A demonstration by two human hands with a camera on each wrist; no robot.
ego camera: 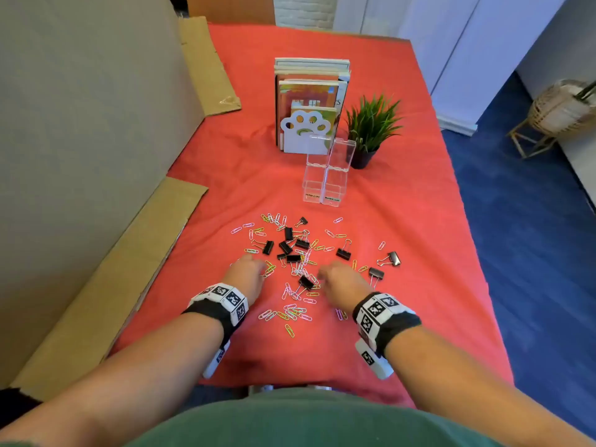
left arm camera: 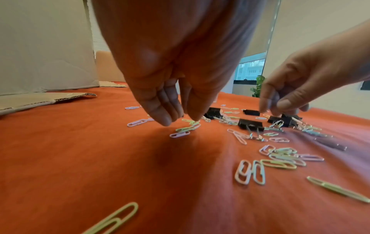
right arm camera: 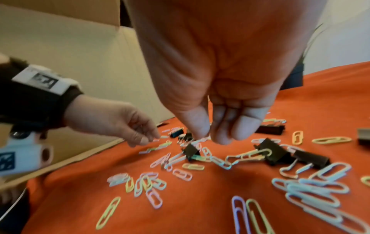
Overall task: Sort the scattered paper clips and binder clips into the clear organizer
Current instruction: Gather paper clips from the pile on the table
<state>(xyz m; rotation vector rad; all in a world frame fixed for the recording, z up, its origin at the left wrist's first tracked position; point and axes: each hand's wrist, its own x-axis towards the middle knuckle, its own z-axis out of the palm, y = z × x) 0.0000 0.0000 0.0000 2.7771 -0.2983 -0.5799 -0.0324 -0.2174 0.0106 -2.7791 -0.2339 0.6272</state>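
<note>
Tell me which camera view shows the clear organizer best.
The head view. There the clear organizer stands whole on the red cloth, in front of the books and beside the plant, compartments and labels visible. Neither wrist view shows it.

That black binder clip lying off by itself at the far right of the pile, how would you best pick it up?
Probably pinch the binder clip across its black body from above, fingers on its two flat sides. Its wire handles splay left on the red cloth, and nothing crowds it.
</note>
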